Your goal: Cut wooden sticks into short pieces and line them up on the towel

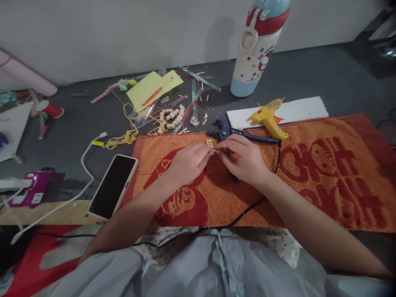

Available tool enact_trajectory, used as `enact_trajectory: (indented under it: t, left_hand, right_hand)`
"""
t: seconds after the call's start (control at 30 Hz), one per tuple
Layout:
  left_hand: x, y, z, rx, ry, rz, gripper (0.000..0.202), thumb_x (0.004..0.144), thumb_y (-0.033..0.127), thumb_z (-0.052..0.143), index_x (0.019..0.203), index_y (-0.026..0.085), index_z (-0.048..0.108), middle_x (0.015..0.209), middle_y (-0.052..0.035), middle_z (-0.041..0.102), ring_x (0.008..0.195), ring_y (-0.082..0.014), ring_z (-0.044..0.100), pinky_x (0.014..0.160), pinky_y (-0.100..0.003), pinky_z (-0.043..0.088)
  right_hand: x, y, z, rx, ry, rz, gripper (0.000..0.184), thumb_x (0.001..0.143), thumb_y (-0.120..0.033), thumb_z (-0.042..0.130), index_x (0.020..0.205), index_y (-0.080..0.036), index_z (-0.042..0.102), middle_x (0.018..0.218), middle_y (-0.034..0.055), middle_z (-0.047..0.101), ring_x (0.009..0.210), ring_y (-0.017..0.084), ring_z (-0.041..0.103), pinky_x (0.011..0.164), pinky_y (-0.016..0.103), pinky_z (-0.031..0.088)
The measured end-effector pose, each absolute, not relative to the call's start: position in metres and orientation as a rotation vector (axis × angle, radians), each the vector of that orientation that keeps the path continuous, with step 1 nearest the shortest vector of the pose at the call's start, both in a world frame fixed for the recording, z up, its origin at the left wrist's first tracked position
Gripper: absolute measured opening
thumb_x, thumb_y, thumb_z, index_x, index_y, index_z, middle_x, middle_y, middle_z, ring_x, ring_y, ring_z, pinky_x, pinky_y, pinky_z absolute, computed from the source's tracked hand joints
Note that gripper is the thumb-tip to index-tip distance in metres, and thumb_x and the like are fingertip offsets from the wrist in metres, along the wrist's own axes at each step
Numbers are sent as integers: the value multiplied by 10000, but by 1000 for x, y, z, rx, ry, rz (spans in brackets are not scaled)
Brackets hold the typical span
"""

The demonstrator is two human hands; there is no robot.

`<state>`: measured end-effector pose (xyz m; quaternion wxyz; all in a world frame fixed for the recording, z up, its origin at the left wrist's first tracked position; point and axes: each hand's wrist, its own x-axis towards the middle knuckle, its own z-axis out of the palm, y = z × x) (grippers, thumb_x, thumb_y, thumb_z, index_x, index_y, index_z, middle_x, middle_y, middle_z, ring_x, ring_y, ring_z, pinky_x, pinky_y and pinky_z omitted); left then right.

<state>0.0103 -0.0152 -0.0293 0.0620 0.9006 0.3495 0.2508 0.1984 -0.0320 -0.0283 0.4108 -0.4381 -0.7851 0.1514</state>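
Note:
My left hand point(192, 161) and my right hand point(243, 159) meet over the orange towel, fingertips pinched together. Between them is a tiny pale wooden stick piece point(213, 151), mostly covered by the fingers. Just beyond the fingertips, a short row of cut wooden stick pieces point(209, 142) lies on the towel point(229, 198). Blue-handled cutting pliers point(224, 131) lie behind and partly under my right hand. A yellow hot glue gun point(268, 117) rests to the right, on a white board point(305, 109).
A tall water bottle point(256, 53) stands at the back. Behind the towel lie a chain of joined stick pieces point(173, 117), plastic-wrapped sticks, yellow cord point(123, 140) and yellow paper point(151, 93). A phone point(114, 185) lies left. The black cord point(247, 212) crosses the towel.

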Motion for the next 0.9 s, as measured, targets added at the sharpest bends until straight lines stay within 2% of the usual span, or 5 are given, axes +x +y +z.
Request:
enact_trajectory:
  t: [0.2, 0.47, 0.6, 0.73, 0.9]
  left_hand:
    - [9, -16, -30, 2865, 1057, 774, 235, 952, 281, 444, 977, 139, 629, 940, -67, 689, 869, -165, 656, 778, -290, 532]
    - [10, -16, -30, 2862, 1007, 993, 183, 913, 260, 520, 905, 135, 653, 935, -76, 678, 856, -153, 630, 789, -284, 520]
    - [11, -15, -31, 2869, 971, 1014, 197, 915, 242, 506, 825, 145, 652, 844, -65, 652, 798, -147, 591, 751, -288, 498]
    - [11, -15, -34, 2903, 922, 999, 213, 925, 244, 487, 826, 150, 651, 794, -47, 640, 739, -138, 564, 701, -270, 473]
    - [9, -15, -39, 2884, 882, 1013, 221, 938, 230, 455, 844, 149, 638, 819, -56, 650, 777, -146, 571, 723, -278, 474]
  right_hand:
    - [199, -32, -25, -1147, -1929, 583, 95, 813, -153, 540, 789, -194, 622, 747, 46, 612, 689, 178, 583, 647, 306, 481]
    - [199, -31, -25, -1167, -1942, 629, 68, 786, -150, 546, 749, -197, 577, 729, 36, 596, 658, 166, 548, 608, 294, 441]
    - [201, -32, -25, -1190, -1966, 648, 72, 777, -145, 545, 736, -196, 574, 723, 36, 600, 650, 161, 542, 599, 287, 430]
    - [202, -33, -25, -1214, -1968, 678, 77, 779, -170, 546, 712, -196, 574, 692, 27, 595, 634, 152, 530, 582, 275, 409]
    - [200, -32, -26, -1223, -1906, 774, 78, 761, -182, 543, 691, -193, 574, 625, -3, 566, 581, 133, 483, 542, 257, 379]
